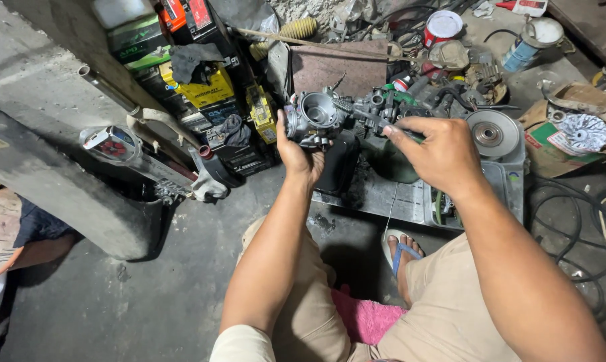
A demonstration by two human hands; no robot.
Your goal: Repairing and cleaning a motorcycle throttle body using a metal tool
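Left hand grips a grey carburettor; right hand, just beside, closed around a tool handle.

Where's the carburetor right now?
In the head view the carburetor sits upper centre, held up in the left hand. The right hand holds a tool at its right side, with the round silver pulley disc further right.

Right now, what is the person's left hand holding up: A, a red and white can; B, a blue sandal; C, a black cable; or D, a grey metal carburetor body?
D: the left hand grips the grey metal carburetor body from below, its round opening facing the camera.
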